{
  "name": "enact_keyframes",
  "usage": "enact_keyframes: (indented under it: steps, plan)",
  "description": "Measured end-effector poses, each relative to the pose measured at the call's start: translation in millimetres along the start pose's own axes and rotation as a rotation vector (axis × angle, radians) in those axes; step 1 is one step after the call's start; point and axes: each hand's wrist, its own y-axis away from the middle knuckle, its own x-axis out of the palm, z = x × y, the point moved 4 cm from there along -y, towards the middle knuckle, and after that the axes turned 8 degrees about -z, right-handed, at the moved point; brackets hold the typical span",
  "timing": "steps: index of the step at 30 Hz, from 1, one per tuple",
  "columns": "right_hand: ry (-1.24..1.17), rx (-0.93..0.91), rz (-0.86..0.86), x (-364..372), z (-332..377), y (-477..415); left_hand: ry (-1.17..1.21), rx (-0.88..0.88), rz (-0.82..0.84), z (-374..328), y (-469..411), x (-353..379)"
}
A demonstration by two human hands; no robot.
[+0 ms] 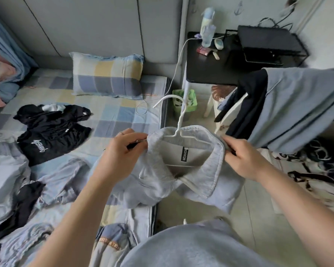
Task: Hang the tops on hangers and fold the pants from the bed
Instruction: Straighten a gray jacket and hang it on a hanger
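My left hand pinches the left side of the collar of a pale grey collared top, fingers closed on the fabric, while my right hand clamps the right side of the same collar, centre of the frame. A white hanger sits inside the neck opening, its shoulders tucked under the collar and its hook rising toward the upper middle of the frame. The top hangs from my two grips over the edge of the bed, its body drooping between the mattress and the floor, a dark label with white lettering showing inside the neck.

At left centre, a black top with white script lies crumpled on the checked sheet. Pale blue-grey garments lie heaped along the left edge and lower left, with a dark piece mixed among them. A checked pillow rests against the headboard in the upper middle.

At right, more clothes, grey-blue and dark navy, are draped over something I cannot make out. Above them, in the upper right, a black bedside table carries a clear bottle and small items, with a white cable trailing down to the bed. A green basket stands on the floor beside the bed
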Motion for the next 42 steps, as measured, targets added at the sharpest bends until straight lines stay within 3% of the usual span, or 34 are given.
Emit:
enact_keyframes:
  steps: [5, 8, 11, 13, 21, 28, 30, 34, 38, 42]
  plan:
    - [-0.098, 0.156, -0.236, -64, -45, 54, 0.002, 0.114, 0.168, -48, -25, 81]
    - [-0.104, 0.23, -0.39, -111, -73, 99, -0.029, 0.217, 0.377, -89, -36, 140]
    - [-0.061, 0.302, -0.538, -167, -103, 150, -0.222, 0.133, 0.623, -110, -47, 204]
    - [-0.028, 0.333, -0.63, -205, -123, 184, -0.316, 0.092, 0.699, -120, -53, 247]
    - [0.045, 0.519, -0.869, -304, -173, 295, -0.222, 0.341, 0.665, -208, -42, 433]
    - [0.039, 0.809, -1.07, -347, -199, 377, -0.223, 0.431, 0.772, -263, -36, 544]
    - [-0.005, 0.856, -1.143, -353, -200, 383, -0.213, 0.481, 0.726, -274, -37, 568]
    - [-0.05, 0.882, -1.237, -361, -200, 370, -0.082, 0.354, 0.584, -292, -41, 607]
    - [-0.139, 0.953, -1.346, -368, -213, 353, -0.049, 0.22, 0.727, -308, -51, 647]
    - [-0.344, 1.003, -1.548, -376, -229, 326, -0.047, 0.313, 0.993, -331, -72, 676]
